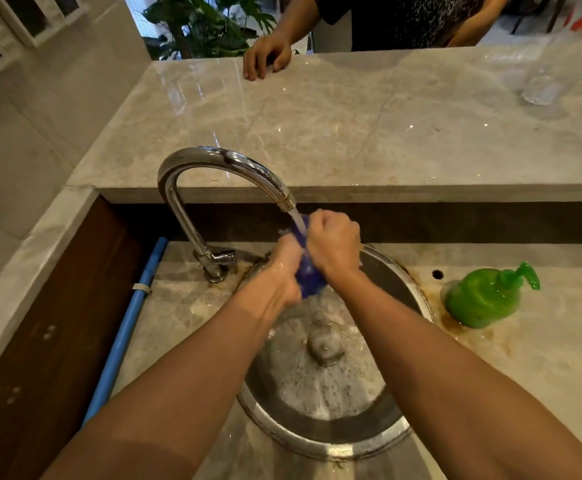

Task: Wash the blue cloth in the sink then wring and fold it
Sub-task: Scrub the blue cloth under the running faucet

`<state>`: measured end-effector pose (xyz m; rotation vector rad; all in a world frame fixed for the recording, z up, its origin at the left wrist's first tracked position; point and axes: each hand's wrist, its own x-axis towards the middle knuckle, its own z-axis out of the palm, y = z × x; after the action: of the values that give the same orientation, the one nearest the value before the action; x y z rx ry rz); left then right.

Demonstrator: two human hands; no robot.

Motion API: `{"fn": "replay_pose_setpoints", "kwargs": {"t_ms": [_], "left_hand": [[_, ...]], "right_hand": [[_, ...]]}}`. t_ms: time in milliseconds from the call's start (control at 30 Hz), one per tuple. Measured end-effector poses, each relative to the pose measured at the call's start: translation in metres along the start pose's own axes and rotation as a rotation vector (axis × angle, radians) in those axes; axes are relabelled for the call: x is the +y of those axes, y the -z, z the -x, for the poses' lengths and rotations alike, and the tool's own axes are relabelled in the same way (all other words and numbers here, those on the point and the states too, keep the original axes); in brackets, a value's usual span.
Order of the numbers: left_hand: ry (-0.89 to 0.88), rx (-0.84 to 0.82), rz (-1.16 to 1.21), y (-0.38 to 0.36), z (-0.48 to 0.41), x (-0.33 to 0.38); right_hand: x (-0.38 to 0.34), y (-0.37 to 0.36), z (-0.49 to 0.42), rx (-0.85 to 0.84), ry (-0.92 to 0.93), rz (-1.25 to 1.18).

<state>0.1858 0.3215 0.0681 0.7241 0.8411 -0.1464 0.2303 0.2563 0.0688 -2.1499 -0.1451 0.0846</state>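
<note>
Now, under the tap (220, 166) running over the sink (320, 445), our left hand (282, 275) curls its fingers round the blue cloth (309, 277) low down, our right hand (334, 245) clenches its top; a green soap bottle (480, 301) stands on the table (532, 362).

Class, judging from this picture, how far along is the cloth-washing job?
Done, it seems: soaping, as suds lie in the sink. In hand: the left hand and right hand grip the bunched blue cloth under water running from the faucet. Left: wringing and folding.
</note>
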Motion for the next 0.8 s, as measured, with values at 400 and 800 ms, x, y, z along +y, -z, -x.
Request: {"fn": "replay_pose_setpoints", "kwargs": {"t_ms": [400, 800], "left_hand": [[0.031, 0.026, 0.136, 0.008, 0.012, 0.017], [-0.324, 0.223, -0.285, -0.023, 0.013, 0.0]], "right_hand": [[0.005, 0.023, 0.006, -0.484, -0.471, -0.758], [-0.01, -0.004, 0.01, -0.201, -0.224, -0.636]]}}
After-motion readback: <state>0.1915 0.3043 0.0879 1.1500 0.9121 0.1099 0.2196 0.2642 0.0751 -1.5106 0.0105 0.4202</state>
